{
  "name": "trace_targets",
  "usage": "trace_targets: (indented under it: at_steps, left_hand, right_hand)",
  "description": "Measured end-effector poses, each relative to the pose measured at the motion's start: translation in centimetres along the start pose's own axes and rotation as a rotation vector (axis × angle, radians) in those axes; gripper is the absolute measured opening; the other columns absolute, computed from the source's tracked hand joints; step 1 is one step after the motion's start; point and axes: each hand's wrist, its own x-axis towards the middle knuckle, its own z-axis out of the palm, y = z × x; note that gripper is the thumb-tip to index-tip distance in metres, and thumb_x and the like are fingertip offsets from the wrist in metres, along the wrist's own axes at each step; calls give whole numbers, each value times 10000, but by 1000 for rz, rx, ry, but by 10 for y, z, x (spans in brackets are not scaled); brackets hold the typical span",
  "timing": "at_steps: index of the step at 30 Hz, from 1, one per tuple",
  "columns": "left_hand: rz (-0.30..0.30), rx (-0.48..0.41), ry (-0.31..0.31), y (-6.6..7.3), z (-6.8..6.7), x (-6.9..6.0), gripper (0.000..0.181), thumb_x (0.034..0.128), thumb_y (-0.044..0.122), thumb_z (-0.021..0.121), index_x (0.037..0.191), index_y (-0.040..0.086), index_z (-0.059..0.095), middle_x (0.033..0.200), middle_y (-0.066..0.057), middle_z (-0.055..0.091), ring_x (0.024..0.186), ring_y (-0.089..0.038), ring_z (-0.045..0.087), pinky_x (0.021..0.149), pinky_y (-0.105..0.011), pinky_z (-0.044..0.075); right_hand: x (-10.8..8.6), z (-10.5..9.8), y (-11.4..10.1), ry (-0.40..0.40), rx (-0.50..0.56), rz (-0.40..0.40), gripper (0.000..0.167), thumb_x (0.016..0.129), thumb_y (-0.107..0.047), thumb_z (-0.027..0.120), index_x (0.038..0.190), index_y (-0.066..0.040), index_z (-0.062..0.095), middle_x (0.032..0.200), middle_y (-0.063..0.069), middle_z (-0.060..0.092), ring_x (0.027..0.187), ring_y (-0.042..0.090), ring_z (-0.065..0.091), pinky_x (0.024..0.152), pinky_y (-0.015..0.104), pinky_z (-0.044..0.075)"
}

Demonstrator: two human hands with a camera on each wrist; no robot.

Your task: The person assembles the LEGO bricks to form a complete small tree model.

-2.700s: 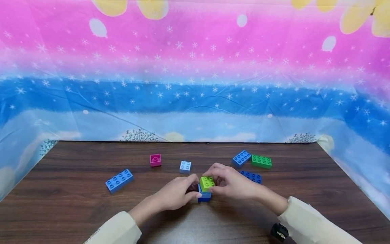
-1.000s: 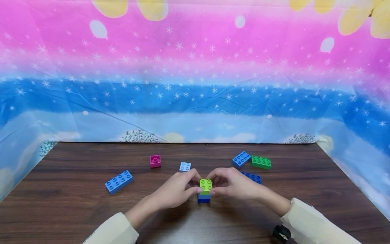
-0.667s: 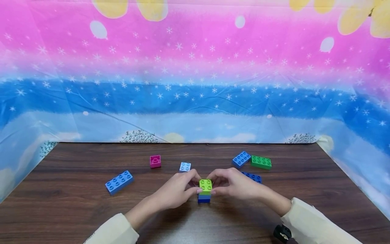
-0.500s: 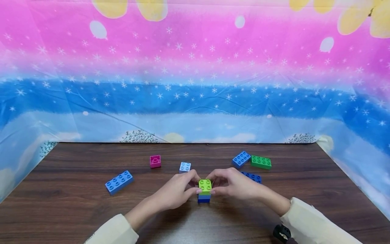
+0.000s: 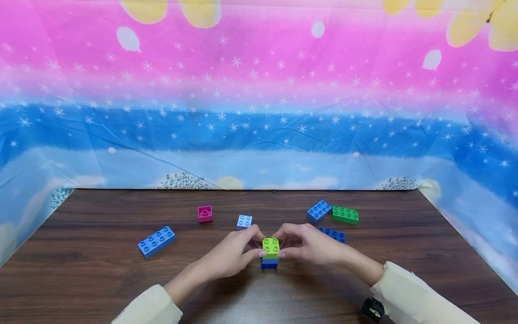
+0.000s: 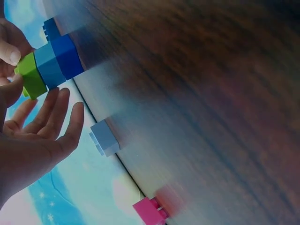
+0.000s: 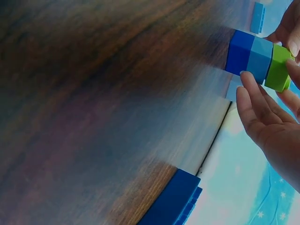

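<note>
A lime green brick (image 5: 270, 247) tops a small upright stack, above a medium blue brick (image 6: 50, 65) and a dark blue brick (image 7: 240, 51) at the bottom. Thumb and fingers of my left hand (image 5: 226, 255) pinch the lime brick from the left. From the other side my right hand (image 5: 317, 245) pinches the same brick. A thin dark line shows between the lime and medium blue bricks in both wrist views; whether they are fully joined I cannot tell. My other fingers spread beside the stack, some near the lower bricks.
Behind the left hand lie a pale blue brick (image 5: 244, 221) and an upturned magenta brick (image 5: 204, 213). A long blue brick (image 5: 156, 241) is farther left. Beyond the right hand are another blue brick (image 5: 319, 211), a green brick (image 5: 345, 214) and a partly hidden dark blue brick (image 5: 334, 234).
The lime brick, earlier turned askew in the right hand, now sits squarely over the stack. My left hand has moved from the stack's side up to the lime brick. The last half second shows little movement.
</note>
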Motion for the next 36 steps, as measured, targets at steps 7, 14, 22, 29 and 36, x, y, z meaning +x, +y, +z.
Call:
trace_targets:
  at_steps: [7, 14, 22, 29, 36]
  left_hand:
    - [-1, 7, 3, -3, 2, -1, 113, 900, 122, 581, 984, 75, 521, 979, -64, 631, 886, -176, 607, 766, -260, 486]
    - [-4, -4, 1, -2, 2, -2, 119, 907, 135, 574, 996, 80, 519, 993, -65, 629, 893, -178, 607, 766, -259, 486]
    - [-19, 6, -3, -2, 2, -2, 116, 902, 123, 579, 993, 88, 515, 967, -43, 624, 857, -157, 595, 742, -245, 483]
    - [-44, 6, -11, -2, 1, -2, 136, 899, 122, 584, 1012, 94, 514, 930, -6, 606, 817, -139, 580, 707, -245, 476]
    - [-36, 17, -6, -2, 2, -2, 186, 896, 128, 588, 1071, 90, 538, 930, -1, 613, 806, -125, 581, 712, -240, 475]
  right_hand:
    - [0, 1, 2, 13, 25, -15, 233, 886, -121, 605, 1116, -123, 566, 1005, -12, 626, 914, 110, 599, 789, 268, 490]
    - [0, 2, 4, 38, 34, -47, 234, 874, -119, 621, 1103, -86, 588, 986, 17, 641, 885, 116, 613, 750, 273, 506]
    - [-1, 4, 5, 68, 26, -62, 270, 867, -120, 630, 1122, -37, 597, 999, 43, 650, 881, 112, 616, 748, 267, 503]
    - [-2, 5, 6, 83, 13, -22, 277, 863, -141, 640, 1131, -85, 604, 1003, -18, 651, 890, 95, 612, 755, 269, 501]
    - [-3, 6, 8, 89, 1, -1, 285, 873, -192, 628, 1144, -112, 590, 1012, -36, 639, 930, 122, 600, 793, 269, 484]
